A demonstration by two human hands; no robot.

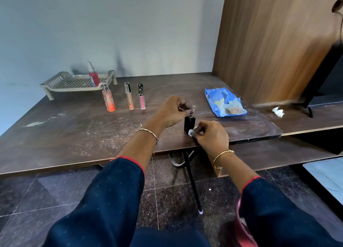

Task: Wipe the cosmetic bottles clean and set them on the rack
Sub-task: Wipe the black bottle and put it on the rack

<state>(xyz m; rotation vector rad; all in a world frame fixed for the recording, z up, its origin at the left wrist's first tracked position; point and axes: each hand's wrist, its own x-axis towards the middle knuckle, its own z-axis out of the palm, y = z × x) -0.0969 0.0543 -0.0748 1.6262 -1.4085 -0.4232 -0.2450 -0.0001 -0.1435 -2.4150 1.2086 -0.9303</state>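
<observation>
A small black square bottle (pixel 189 124) stands upright near the table's front edge. My left hand (pixel 174 111) pinches its cap from above. My right hand (pixel 211 136) presses a small white wipe (pixel 191 132) against the bottle's lower right side. A beige perforated rack (pixel 74 82) sits at the back left with a red spray bottle (pixel 93 76) standing on it. In front of the rack stand an orange spray bottle (pixel 108 99), a peach gloss tube (pixel 129 96) and a pink gloss tube (pixel 141 96).
A blue wipes packet (pixel 225 102) lies right of my hands. A crumpled white tissue (pixel 278 112) rests on the lower shelf at far right. A wooden panel (pixel 269 42) rises behind it. The brown table (pixel 74 131) is dusty with white specks.
</observation>
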